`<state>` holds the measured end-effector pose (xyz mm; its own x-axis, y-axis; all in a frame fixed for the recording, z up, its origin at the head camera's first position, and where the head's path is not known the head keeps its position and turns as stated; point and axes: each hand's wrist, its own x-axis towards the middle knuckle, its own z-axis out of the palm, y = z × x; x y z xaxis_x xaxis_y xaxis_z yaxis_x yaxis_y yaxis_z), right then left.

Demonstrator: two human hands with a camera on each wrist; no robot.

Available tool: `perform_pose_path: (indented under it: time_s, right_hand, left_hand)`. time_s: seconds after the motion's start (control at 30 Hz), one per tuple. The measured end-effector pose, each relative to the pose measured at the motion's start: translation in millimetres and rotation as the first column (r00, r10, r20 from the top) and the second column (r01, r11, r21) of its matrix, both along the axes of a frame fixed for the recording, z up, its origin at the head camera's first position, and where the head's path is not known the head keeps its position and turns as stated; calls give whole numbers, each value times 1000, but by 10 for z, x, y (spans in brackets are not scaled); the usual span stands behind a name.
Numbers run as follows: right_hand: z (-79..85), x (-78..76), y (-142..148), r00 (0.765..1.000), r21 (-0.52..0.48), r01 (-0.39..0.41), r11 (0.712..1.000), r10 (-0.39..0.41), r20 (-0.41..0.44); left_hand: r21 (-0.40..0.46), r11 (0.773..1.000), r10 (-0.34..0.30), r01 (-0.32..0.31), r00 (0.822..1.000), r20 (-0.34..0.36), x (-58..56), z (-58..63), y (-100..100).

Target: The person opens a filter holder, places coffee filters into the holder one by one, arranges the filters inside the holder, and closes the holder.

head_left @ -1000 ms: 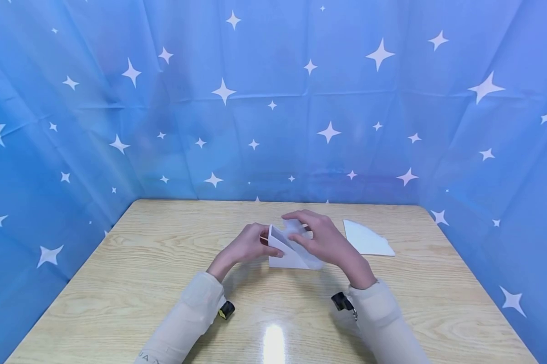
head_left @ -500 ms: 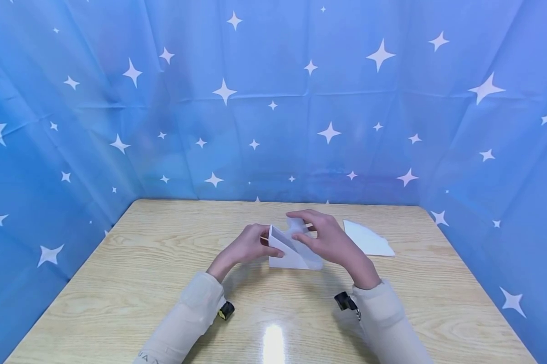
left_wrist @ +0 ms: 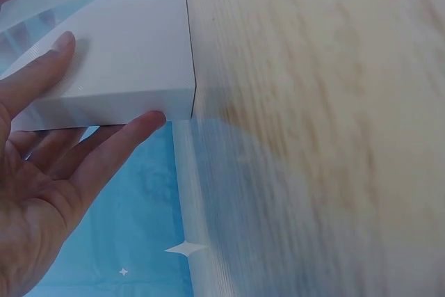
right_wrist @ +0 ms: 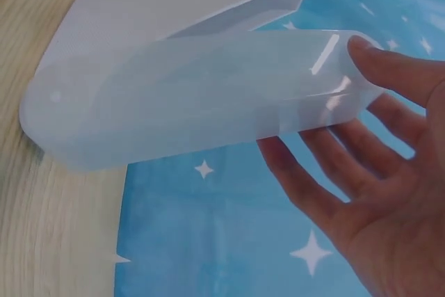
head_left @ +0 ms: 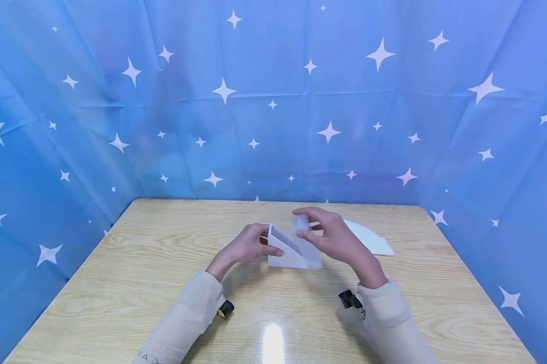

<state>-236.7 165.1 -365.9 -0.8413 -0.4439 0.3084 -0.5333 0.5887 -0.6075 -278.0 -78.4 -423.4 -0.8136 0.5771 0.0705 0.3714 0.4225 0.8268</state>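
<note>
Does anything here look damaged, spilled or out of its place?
Nothing looks spilled or damaged. The translucent cover tilts out from the white box, but the right hand holds it while the left hand grips the box, which seems ordinary. The white fan-shaped piece lies flat on the table.

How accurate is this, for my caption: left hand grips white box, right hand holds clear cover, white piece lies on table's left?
Wrong side: the head view shows the white piece on the right of the table. The left hand grips the white box, the right hand the clear cover.
</note>
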Motion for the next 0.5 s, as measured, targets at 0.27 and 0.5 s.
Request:
perform_pose_path:
  time_s: [0.27, 0.5]
  right_hand:
    - [33, 10, 71, 999, -8, 13, 1000, -12, 37]
    - [36, -4, 96, 999, -18, 5, 1000, -5, 33]
  left_hand:
    - [-4, 1000, -6, 6, 1000, 6, 3, 8, 6]
    - [-6, 1000, -4, 4, 1000, 5, -5, 6, 5]
